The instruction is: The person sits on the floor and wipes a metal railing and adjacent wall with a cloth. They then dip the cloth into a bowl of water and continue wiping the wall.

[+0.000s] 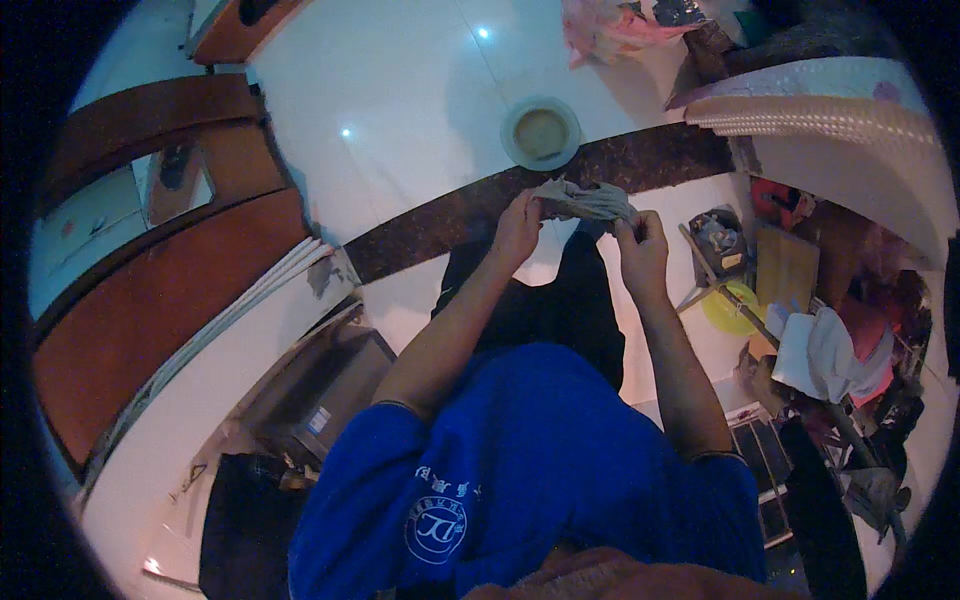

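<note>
A rumpled grey-green cloth (586, 201) is stretched between my two hands, held up in front of my legs. My left hand (519, 231) pinches its left end, while the fingers of my right hand (643, 247) grip the right end. Just beyond the cloth, a round pale basin (512, 139) rests on the floor by a dark stone threshold strip (420, 225). Brownish liquid (541, 135) appears to fill the basin's middle.
Reddish-brown wooden furniture (172, 292) stands at the left, beyond a white wall edge. To the right are a black bin (718, 244), a yellow-green basin (724, 309), a long pole (750, 319) and piled cloths (829, 356). A pink crumpled item (611, 34) lies at the far right.
</note>
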A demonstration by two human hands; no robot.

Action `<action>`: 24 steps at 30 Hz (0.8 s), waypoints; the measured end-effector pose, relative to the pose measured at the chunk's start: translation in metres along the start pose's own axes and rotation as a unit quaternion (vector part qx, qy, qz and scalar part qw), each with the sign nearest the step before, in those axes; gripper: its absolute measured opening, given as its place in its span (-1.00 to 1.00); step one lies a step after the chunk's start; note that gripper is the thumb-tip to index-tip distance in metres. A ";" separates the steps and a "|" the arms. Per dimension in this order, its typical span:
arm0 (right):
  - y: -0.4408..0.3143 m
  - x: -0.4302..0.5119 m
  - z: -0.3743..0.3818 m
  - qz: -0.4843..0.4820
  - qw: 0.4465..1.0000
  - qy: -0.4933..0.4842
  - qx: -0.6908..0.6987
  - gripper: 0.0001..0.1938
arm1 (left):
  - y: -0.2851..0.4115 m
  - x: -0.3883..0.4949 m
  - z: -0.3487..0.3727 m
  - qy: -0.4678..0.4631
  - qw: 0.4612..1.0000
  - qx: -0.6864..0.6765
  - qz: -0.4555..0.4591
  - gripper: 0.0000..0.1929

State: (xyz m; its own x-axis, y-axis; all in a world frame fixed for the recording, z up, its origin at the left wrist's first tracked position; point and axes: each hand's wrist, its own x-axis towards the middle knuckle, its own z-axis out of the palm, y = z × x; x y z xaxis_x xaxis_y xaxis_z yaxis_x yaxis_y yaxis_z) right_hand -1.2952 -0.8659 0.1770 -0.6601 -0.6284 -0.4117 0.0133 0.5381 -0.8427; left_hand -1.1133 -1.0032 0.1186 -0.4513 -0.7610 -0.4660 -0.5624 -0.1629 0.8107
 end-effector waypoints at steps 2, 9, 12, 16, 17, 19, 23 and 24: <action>-0.005 0.028 0.017 -0.005 1.000 0.012 -0.001 -0.81 | -0.006 0.035 -0.002 0.021 0.997 0.043 0.055 -0.63; 0.053 0.158 0.117 0.156 0.986 0.047 0.025 -0.78 | -0.077 0.175 -0.018 -0.103 0.992 0.055 -0.043 -0.56; 0.114 0.205 0.181 0.118 0.991 0.034 -0.054 -0.77 | -0.123 0.214 -0.022 -0.135 0.986 0.053 -0.077 -0.45; 0.219 0.255 0.239 0.062 0.992 -0.007 -0.108 -0.57 | -0.190 0.269 -0.028 -0.208 0.962 0.098 -0.149 -0.35; 0.245 0.269 0.248 0.087 0.986 -0.016 -0.144 -0.54 | -0.207 0.280 -0.028 -0.219 0.959 0.087 -0.157 -0.36; 0.294 0.283 0.258 0.093 0.973 -0.054 -0.202 -0.58 | -0.238 0.295 -0.028 -0.246 0.944 0.079 -0.203 -0.38; 0.369 0.309 0.291 0.163 0.940 -0.087 -0.288 -0.55 | -0.287 0.309 -0.014 -0.207 0.965 0.038 -0.159 -0.42; 0.384 0.315 0.296 0.139 0.947 -0.098 -0.271 -0.54 | -0.295 0.312 -0.010 -0.196 0.967 0.017 -0.161 -0.44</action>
State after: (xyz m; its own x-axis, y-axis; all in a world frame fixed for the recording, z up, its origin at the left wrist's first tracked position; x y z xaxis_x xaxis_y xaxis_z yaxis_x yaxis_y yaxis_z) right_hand -1.2756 -1.0236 -0.3793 -0.5341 -0.4832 -0.6938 -0.2561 0.8745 -0.4119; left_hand -1.0812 -1.1984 -0.2626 -0.4725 -0.3770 -0.7967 -0.7371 -0.3266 0.5917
